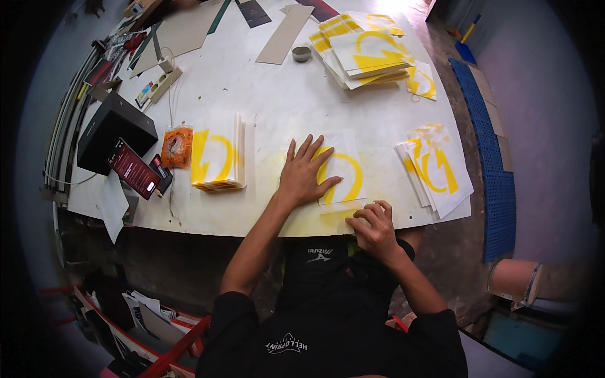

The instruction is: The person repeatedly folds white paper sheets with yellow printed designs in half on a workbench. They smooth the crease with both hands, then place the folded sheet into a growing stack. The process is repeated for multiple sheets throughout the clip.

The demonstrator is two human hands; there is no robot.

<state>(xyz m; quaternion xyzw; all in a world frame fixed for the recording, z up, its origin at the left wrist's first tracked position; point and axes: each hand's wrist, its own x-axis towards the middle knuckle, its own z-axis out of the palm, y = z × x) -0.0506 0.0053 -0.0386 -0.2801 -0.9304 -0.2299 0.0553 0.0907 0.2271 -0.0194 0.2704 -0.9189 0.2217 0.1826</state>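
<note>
My left hand lies flat, fingers spread, on the left side of a white paper piece with a yellow curved print. That piece rests on the white table close to its front edge. My right hand is curled at the table's edge, just below the paper's lower right corner. Its fingers are bent in, and what they hold, if anything, is hidden. A yellow smear marks the tabletop between the hands. To the left stands a neat stack of similar printed pieces; a fanned pile lies to the right.
A larger pile of yellow-printed pieces sits at the far right, beside a small round tin. At left are a black box, a phone, an orange packet and a power strip. Grey board strips lie at the back.
</note>
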